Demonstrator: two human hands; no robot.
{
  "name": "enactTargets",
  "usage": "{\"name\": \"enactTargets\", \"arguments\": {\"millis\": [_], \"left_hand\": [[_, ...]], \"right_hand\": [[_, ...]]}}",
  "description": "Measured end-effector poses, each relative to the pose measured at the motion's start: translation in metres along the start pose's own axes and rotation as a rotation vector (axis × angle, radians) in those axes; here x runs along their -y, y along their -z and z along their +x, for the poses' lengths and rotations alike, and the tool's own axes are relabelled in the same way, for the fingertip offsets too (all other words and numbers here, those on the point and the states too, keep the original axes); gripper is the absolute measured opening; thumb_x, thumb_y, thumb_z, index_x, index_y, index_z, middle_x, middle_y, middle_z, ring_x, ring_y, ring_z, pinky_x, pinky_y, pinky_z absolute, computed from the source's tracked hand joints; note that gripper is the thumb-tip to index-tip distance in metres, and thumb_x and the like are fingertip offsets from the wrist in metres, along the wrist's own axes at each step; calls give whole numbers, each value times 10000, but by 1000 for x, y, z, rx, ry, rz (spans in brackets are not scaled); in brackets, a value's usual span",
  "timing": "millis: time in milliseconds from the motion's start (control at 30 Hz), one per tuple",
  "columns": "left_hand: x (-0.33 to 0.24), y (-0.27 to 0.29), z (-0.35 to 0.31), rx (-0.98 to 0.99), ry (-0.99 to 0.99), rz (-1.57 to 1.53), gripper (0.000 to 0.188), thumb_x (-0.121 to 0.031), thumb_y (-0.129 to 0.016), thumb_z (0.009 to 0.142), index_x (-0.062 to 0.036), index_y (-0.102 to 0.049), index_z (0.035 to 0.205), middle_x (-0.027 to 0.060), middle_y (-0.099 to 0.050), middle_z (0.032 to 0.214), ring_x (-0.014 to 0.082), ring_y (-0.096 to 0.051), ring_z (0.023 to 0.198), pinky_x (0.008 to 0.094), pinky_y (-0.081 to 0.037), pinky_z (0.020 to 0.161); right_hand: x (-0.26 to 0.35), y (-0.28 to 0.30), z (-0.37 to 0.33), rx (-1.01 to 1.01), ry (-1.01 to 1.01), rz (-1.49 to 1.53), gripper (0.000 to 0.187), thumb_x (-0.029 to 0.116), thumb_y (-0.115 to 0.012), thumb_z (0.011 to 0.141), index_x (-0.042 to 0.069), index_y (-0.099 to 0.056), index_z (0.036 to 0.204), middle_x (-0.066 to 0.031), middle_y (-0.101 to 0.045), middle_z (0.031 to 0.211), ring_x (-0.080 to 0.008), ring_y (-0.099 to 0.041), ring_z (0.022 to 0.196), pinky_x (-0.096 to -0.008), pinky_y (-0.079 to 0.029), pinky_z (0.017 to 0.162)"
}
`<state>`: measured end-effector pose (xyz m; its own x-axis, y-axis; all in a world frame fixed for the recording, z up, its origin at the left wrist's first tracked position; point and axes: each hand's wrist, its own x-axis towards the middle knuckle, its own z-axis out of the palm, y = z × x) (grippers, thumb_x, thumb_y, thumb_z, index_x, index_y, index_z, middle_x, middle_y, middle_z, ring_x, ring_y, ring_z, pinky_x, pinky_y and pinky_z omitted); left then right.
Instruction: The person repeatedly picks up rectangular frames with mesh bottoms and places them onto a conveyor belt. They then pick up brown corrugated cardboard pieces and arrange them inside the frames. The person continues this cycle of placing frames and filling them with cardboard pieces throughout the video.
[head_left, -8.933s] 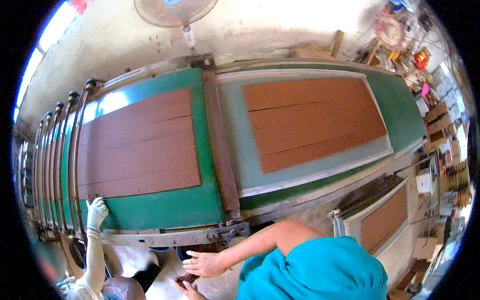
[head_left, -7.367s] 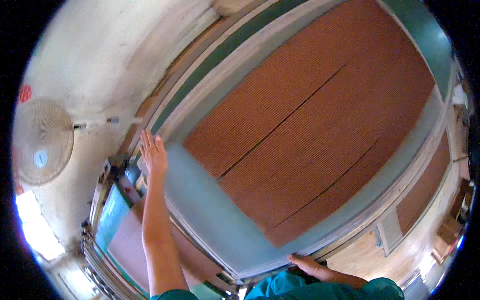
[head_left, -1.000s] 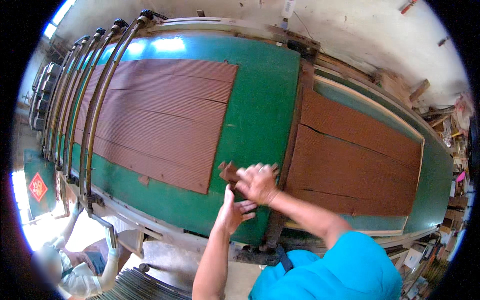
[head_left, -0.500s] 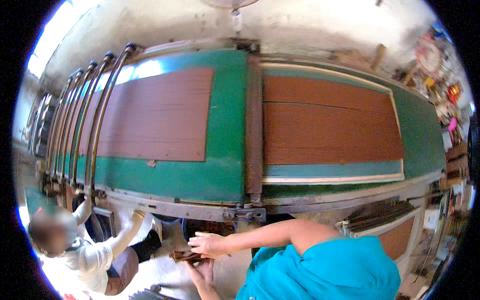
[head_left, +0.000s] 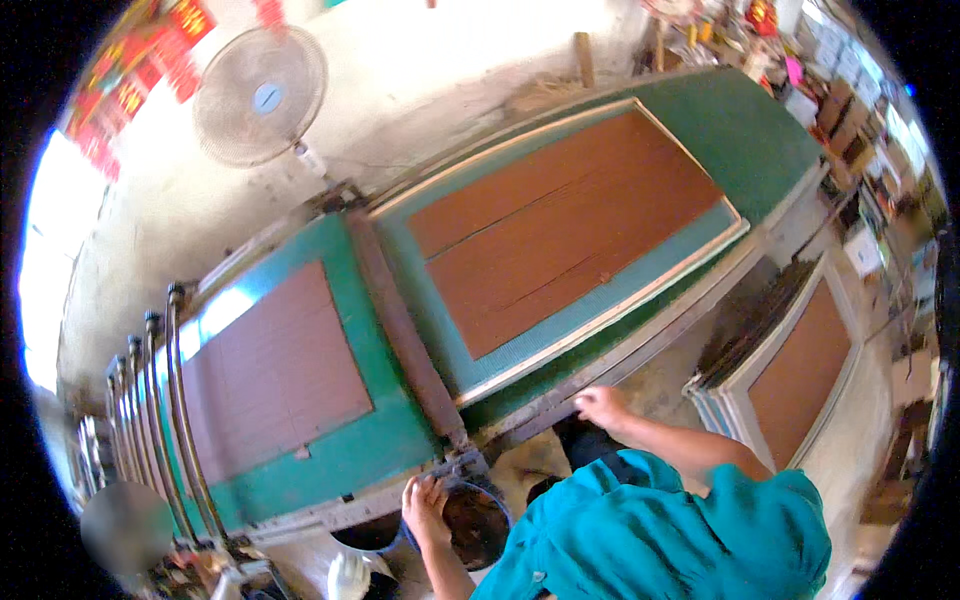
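Note:
My left hand is over the rim of a round bucket that has brown scraps in it. Its fingers are bent and a little apart, and I see nothing in them. Farther right, my right hand is by the near metal edge of a long green-topped table, its fingers curled in; no object shows in it. Beyond it lies a large brown sheet with dark lines across it, on blue-green mesh in a pale frame.
A dark crossbar divides the table. To its left, a paler brown sheet lies under metal rods. Framed panels lean at right. A standing fan is behind the table. A co-worker is at lower left.
My hands were together around brown pieces; now they are apart, the left at the bucket, the right moved right. The brown pieces no longer show in them. The view has turned right.

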<state>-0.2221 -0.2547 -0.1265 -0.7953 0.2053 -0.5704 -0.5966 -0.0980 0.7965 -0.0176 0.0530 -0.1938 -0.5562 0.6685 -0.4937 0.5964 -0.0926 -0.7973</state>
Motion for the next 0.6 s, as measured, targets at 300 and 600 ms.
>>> {"name": "enactTargets", "arguments": {"millis": [300, 600], "left_hand": [[-62, -276, 198, 413, -194, 513, 361, -149, -568, 872, 18, -480, 1179, 78, -585, 893, 157, -584, 721, 270, -474, 609], [-109, -517, 472, 387, -654, 1485, 578, -305, -527, 853, 12, -359, 1306, 233, -463, 1272, 363, -379, 1238, 403, -283, 1042]], "right_hand": [[-44, 45, 95, -33, -348, 901, 179, 173, -565, 863, 5, -628, 856, -95, -640, 756, -159, -593, 582, -288, -491, 505], [-41, -17, 158, 638, -883, 1053, 423, 339, -603, 859, 34, -528, 1142, -115, -609, 1029, -180, -610, 878, -334, -522, 748]]}}
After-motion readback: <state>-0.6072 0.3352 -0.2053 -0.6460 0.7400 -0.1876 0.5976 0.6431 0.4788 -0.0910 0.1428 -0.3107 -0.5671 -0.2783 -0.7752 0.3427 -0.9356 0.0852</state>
